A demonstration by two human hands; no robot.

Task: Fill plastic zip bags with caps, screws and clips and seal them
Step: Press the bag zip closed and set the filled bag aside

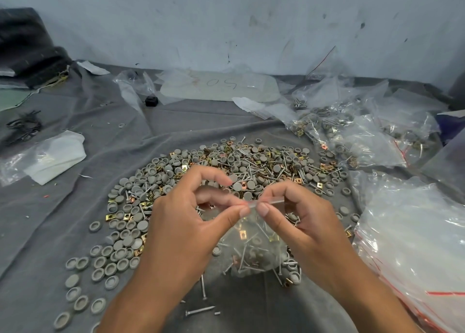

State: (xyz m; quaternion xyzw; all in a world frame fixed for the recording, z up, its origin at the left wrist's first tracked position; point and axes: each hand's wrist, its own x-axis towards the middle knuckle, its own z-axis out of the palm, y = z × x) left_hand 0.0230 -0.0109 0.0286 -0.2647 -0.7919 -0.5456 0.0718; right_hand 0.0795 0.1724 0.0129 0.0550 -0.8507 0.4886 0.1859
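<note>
Left hand (181, 222) and right hand (304, 222) both pinching filled zip bag (251, 247) top strip, grip tight, above the parts pile (226, 171).

Two bare hands seen, left hand (186, 222) and right hand (304, 222), each with bare forearm entering from bottom edge. No sleeves, gloves, rings, watch or bands seen on either. Fingernails kept short and unpainted. No marks or tattoos noted on wrists or backs of hands.
</note>
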